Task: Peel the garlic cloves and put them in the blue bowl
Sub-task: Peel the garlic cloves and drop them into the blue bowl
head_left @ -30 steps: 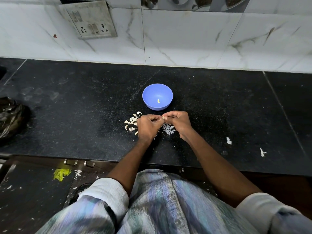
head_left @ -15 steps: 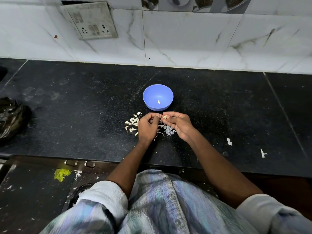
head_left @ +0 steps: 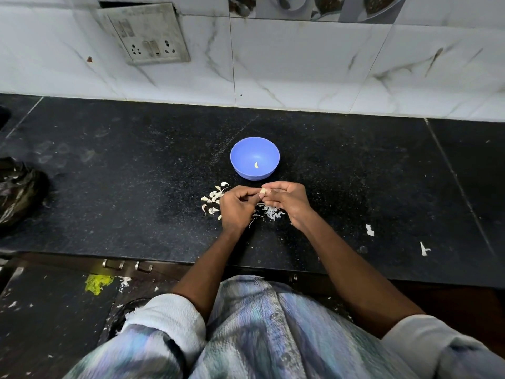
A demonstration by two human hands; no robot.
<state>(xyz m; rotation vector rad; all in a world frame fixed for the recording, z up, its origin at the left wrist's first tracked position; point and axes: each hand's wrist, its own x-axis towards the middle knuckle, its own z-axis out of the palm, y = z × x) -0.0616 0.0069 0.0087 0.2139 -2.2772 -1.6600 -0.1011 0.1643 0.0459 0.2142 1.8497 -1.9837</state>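
A blue bowl (head_left: pixel 254 157) stands on the black counter with one peeled clove (head_left: pixel 256 165) inside. Just in front of it, my left hand (head_left: pixel 237 207) and my right hand (head_left: pixel 287 199) meet, fingers curled, both pinching a small pale garlic clove (head_left: pixel 263 190) between their fingertips. A heap of unpeeled cloves (head_left: pixel 214 199) lies left of my left hand. Torn white skins (head_left: pixel 270 212) lie under and between my wrists.
The black stone counter (head_left: pixel 136 187) ends at a white tiled wall with a socket plate (head_left: pixel 147 34). A dark plastic bag (head_left: pixel 19 190) sits at the left edge. Two white scraps (head_left: pixel 369 230) lie to the right. Drawer handles (head_left: pixel 128 266) show below the counter's edge.
My hands have stayed in place before the bowl while the fingertips worked; the clove now shows more plainly between them, with my right fingers spread a little.
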